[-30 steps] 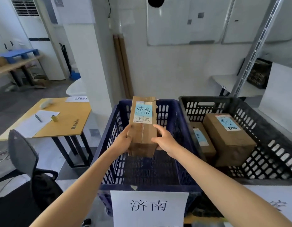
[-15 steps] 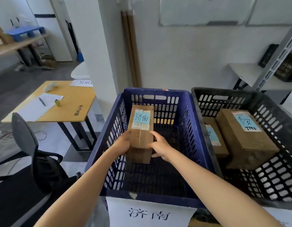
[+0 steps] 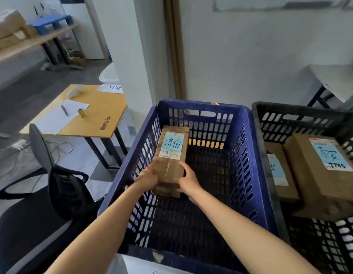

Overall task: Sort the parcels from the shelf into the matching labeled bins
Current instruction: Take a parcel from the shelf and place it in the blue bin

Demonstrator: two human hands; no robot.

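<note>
Both hands — left hand [image 3: 149,177] and right hand [image 3: 188,181] — are gripping the near end of a brown parcel [image 3: 170,161], fingers curled round its sides. It is sitting inside the blue bin [image 3: 248,155] — beside its left wall.

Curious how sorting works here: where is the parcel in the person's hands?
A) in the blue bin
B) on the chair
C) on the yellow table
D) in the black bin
A: the left hand and right hand hold the parcel down inside the blue bin, its walls around it.
</note>
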